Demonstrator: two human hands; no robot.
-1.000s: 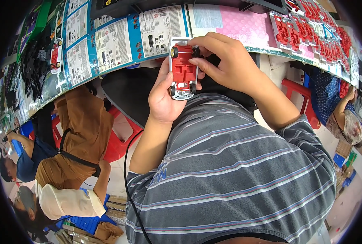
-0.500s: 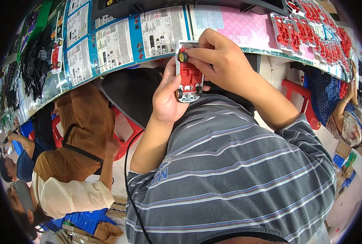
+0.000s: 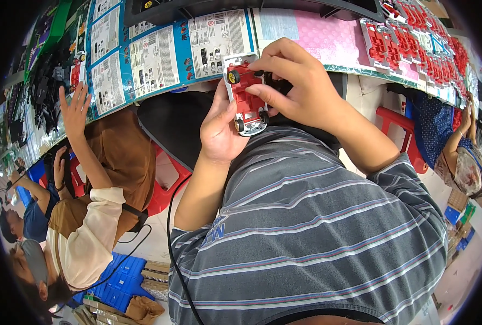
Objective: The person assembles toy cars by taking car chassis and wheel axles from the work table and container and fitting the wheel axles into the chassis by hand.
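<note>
A toy car [image 3: 246, 100] with a white body and red underside lies bottom up in my left hand [image 3: 219, 127], whose fingers wrap round its left side. A black wheel with a yellow hub [image 3: 233, 77] sits at the car's upper left. Two more wheels show at its lower end. My right hand [image 3: 298, 81] is over the car's upper right, thumb and index finger apart, with the fingertips beside a dark wheel-like part [image 3: 259, 73]. Whether they touch that part I cannot tell.
A black tray [image 3: 197, 10] stands at the table's far side. Rows of red-and-white car bodies [image 3: 384, 46] lie at right, black parts [image 3: 47, 100] at left. Printed sheets [image 3: 151, 54] cover the table. A co-worker's raised hand [image 3: 75, 111] is at left.
The right hand's thumb and finger have parted from the yellow-hubbed wheel and shifted to the car's right side. The car has tilted and moved slightly left. The co-worker at left has raised a hand.
</note>
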